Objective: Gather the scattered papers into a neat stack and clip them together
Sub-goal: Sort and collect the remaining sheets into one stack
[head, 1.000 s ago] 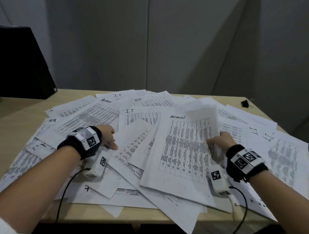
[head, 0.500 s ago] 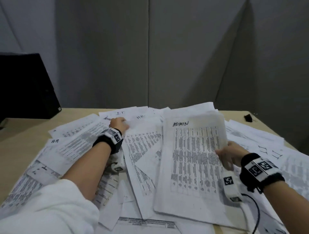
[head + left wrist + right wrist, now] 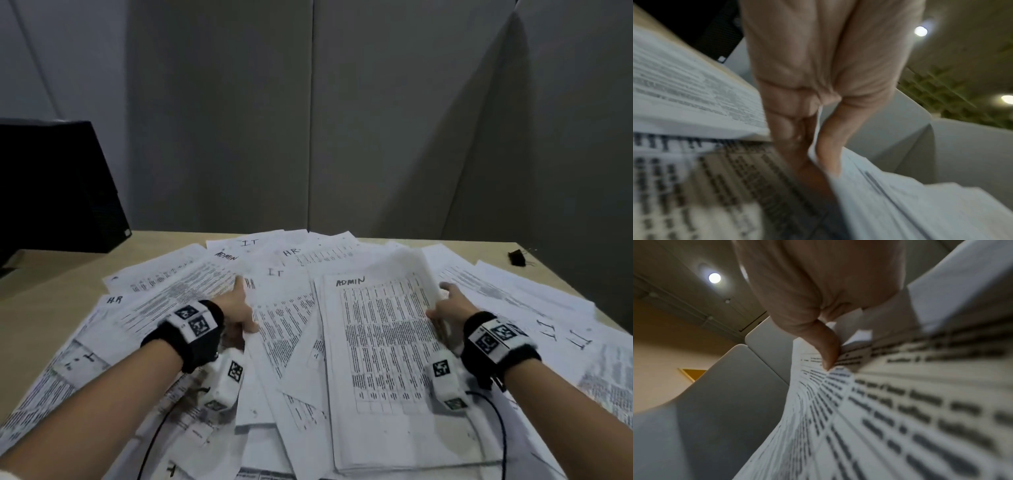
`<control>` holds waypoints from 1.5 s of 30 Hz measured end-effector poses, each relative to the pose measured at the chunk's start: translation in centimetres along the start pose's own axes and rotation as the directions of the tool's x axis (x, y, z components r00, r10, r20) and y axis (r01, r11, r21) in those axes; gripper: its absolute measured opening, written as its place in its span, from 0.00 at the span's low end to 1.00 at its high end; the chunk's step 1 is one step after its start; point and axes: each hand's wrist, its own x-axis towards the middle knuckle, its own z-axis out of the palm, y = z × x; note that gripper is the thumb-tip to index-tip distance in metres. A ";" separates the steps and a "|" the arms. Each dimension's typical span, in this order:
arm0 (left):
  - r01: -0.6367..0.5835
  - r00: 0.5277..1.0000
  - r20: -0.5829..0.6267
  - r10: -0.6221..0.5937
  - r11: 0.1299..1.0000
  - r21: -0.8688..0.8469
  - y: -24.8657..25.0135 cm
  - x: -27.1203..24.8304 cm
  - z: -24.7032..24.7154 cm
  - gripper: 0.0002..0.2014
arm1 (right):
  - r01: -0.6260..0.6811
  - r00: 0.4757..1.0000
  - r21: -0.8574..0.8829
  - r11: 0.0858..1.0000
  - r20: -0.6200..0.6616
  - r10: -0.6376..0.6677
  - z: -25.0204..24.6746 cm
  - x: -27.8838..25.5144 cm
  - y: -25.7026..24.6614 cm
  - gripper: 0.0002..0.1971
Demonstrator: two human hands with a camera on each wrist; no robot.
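Several printed sheets (image 3: 164, 294), hand-marked ADMIN, HR and IT, lie scattered and overlapping on a light wooden table (image 3: 44, 274). A thicker ADMIN stack (image 3: 383, 342) lies on top in front of me. My right hand (image 3: 442, 305) grips its right edge, with the thumb (image 3: 828, 350) pressed on the top sheet and the fingers hidden beneath. My left hand (image 3: 245, 308) is at the middle left of the pile. In the left wrist view this left hand (image 3: 816, 151) pinches the edge of a loose sheet (image 3: 879, 203) between thumb and curled fingers. A small black binder clip (image 3: 518, 257) sits at the far right of the table.
A black box-like object (image 3: 51, 192) stands at the table's back left corner. Grey partition walls (image 3: 342, 120) close off the back and right. Sheets overhang the near table edge, and cables trail from both wrist cameras.
My left hand reached out to the far papers, then came back a little toward me. My right hand has kept its hold on the ADMIN stack's right edge.
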 end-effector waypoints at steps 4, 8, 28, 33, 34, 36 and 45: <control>-0.005 0.968 -0.252 -0.012 0.998 -0.065 -0.6 0.1 -0.2 0.33 | 0.001 0.985 0.023 1.000 0.173 -0.005 0.1 -0.7 -0.7 0.16; -0.023 0.970 -0.242 -0.005 0.993 -0.114 -1.0 0.1 0.3 0.22 | -0.021 0.971 -0.023 1.000 0.238 0.025 1.6 0.0 -0.5 0.12; 0.047 0.983 0.176 0.059 0.838 -0.543 -4.1 -0.4 2.5 0.64 | 0.136 0.968 -0.017 0.991 0.213 -0.130 13.8 -0.6 -4.2 0.15; 0.062 0.990 0.136 0.031 0.777 -0.626 -5.0 -0.8 2.4 0.35 | 0.257 0.966 -0.236 0.937 0.060 -0.250 6.2 1.9 -4.4 0.16; 0.068 0.990 0.138 0.025 0.776 -0.627 -5.1 -0.8 2.3 0.35 | 0.217 0.973 -0.371 0.903 0.009 -0.230 3.9 2.7 -4.0 0.18; 0.092 0.986 0.164 0.011 0.792 -0.604 -5.3 -0.4 2.0 0.39 | 0.075 0.993 -0.635 0.769 -0.023 -0.116 -0.5 4.6 -2.6 0.27; 0.085 0.986 0.166 0.002 0.853 -0.515 -5.7 4.7 1.7 0.58 | -0.017 0.994 -0.803 0.595 0.051 0.097 -5.2 6.9 1.2 0.79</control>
